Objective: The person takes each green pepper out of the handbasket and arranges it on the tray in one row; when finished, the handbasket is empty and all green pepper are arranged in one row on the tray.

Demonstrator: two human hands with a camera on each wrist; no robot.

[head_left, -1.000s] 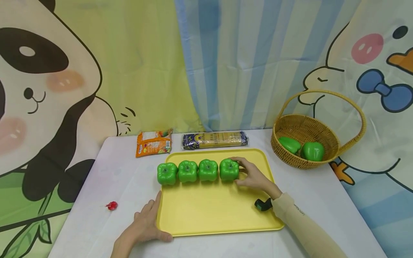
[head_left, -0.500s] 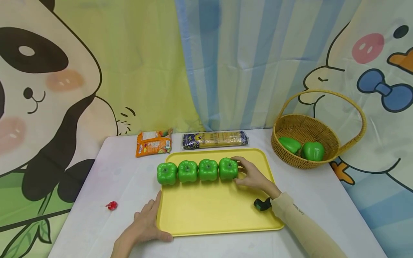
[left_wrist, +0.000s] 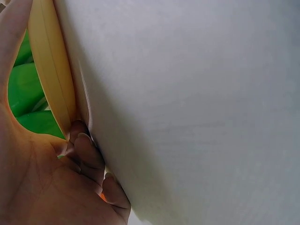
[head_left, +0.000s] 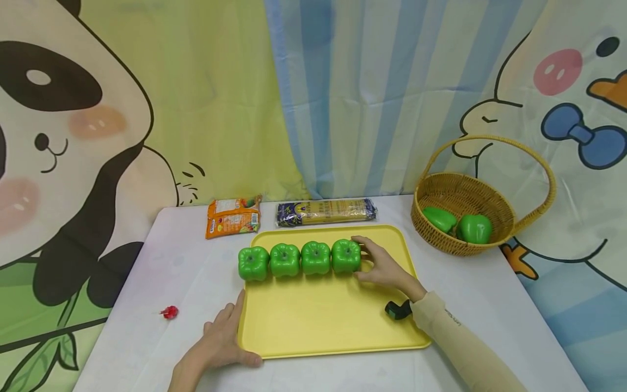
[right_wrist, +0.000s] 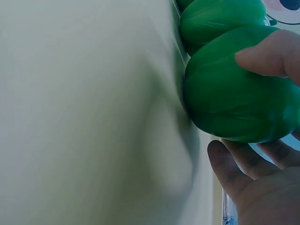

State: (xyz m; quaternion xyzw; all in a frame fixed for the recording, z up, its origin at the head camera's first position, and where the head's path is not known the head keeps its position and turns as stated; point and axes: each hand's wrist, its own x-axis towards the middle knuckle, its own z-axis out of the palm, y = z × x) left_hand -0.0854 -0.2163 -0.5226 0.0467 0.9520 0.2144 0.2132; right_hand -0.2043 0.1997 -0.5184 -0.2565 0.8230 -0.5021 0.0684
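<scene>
Several green bell peppers stand in a row along the far part of a yellow tray. My right hand holds the rightmost bell pepper, thumb on the near side and fingers round the far side. In the right wrist view that pepper sits right beside its neighbour, under my thumb. My left hand rests at the tray's near left corner, thumb at the front edge and index finger along the left rim. The left wrist view shows its other fingers bent below the tray rim.
A wicker basket with two green bell peppers stands at the back right. Behind the tray lie an orange snack packet and a pack of spaghetti. A small red item lies on the white table left of my left hand.
My right hand has slid the rightmost bell pepper slightly left and away from me, closing the gap to its neighbour. My left hand and the tray have stayed in place.
</scene>
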